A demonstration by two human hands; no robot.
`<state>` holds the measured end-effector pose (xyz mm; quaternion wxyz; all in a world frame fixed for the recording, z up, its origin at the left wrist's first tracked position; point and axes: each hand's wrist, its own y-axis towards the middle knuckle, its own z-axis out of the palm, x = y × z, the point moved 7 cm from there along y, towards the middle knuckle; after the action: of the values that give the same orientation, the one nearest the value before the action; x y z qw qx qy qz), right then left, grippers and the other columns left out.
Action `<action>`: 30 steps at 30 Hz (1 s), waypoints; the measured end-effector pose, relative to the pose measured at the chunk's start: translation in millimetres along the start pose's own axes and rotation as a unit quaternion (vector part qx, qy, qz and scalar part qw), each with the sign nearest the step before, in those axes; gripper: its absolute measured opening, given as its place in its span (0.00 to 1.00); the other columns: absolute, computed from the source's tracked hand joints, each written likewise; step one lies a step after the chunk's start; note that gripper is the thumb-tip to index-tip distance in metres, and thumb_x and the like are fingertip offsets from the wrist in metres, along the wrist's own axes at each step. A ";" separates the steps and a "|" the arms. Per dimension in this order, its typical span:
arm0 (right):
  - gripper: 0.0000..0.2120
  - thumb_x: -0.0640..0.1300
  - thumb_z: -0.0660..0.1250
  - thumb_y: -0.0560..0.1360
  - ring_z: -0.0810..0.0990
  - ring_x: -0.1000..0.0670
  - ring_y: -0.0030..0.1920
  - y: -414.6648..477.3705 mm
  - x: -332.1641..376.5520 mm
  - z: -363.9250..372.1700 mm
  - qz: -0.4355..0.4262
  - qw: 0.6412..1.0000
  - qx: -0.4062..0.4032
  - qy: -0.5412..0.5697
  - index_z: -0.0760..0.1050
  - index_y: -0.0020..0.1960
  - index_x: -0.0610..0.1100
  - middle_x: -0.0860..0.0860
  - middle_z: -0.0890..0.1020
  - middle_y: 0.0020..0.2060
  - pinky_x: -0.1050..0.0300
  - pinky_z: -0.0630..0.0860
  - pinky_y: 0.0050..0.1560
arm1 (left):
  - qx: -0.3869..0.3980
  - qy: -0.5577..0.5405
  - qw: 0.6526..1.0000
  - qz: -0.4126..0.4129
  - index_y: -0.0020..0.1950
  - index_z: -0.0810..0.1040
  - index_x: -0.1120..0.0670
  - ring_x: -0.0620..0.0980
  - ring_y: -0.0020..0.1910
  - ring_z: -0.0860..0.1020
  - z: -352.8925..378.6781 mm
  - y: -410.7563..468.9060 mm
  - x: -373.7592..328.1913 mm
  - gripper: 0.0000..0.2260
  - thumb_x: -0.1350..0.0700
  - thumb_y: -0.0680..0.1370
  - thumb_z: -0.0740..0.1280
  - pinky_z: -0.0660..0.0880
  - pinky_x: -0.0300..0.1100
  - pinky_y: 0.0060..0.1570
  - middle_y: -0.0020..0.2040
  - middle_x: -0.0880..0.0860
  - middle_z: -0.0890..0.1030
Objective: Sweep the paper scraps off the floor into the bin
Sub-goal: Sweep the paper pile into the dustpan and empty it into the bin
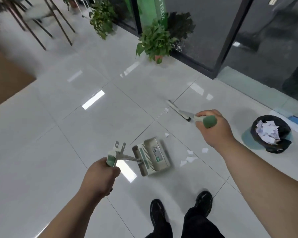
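While our left hand is clenched round the green grip of the dustpan and our right hand is wrapped round the green end of the broom, the job looks only part done. Paper scraps lie in a loose cluster on the floor just right of the dustpan. One more sits just beyond its far right corner, and another lies beside the broom head, well beyond the pan. The bin stands further to the right with crumpled paper inside it.

We judge the step in hand to be gathering these strays into the pan. We would fetch the far scrap first, drawing the bristles towards us in short, low strokes so it joins the cluster rather than skating off. The tiles are glossy and the paper is light, so a fast flick would likely scatter it.

We cannot tell for certain which edge of the pan is its lip. Whichever it is, we should turn it to face the cluster and press it flat to the tile, so nothing slips underneath. Then we sweep straight into it and carry it level to the bin.
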<state>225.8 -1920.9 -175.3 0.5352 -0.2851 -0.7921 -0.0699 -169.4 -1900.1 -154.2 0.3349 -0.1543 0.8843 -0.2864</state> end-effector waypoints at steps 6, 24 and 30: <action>0.10 0.40 0.72 0.72 0.78 0.52 0.49 -4.5 -2.9 51.8 -0.019 0.990 0.099 -0.097 0.81 0.49 0.53 0.56 0.78 0.54 0.62 0.72 0.45 | -0.045 0.022 0.999 -0.017 0.39 0.69 0.57 0.53 0.23 0.67 -28.6 -3.2 38.5 0.05 0.65 0.72 0.63 0.66 0.42 0.25 0.29 0.55 0.69; 0.16 0.29 0.71 0.69 0.81 0.52 0.48 -122.2 71.2 28.7 -0.127 0.979 0.143 -0.074 0.83 0.43 0.50 0.57 0.83 0.46 0.61 0.77 0.46 | -0.026 -0.080 0.991 -0.106 0.39 0.67 0.56 0.51 0.25 0.63 -54.8 -10.6 170.7 0.07 0.65 0.71 0.63 0.62 0.40 0.27 0.30 0.55 0.67; 0.14 0.38 0.72 0.68 0.82 0.52 0.52 -154.5 30.3 53.5 -0.131 0.950 0.236 -0.159 0.82 0.46 0.57 0.56 0.81 0.50 0.46 0.78 0.56 | -0.034 -0.108 0.988 -0.106 0.39 0.65 0.55 0.51 0.27 0.63 -39.2 -8.7 192.0 0.08 0.66 0.72 0.63 0.62 0.40 0.27 0.32 0.55 0.66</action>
<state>93.2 -2015.1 -140.8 0.4409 -0.0522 -0.8910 0.0953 -335.2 -1980.3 -221.7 0.3903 -0.2890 0.8309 -0.2715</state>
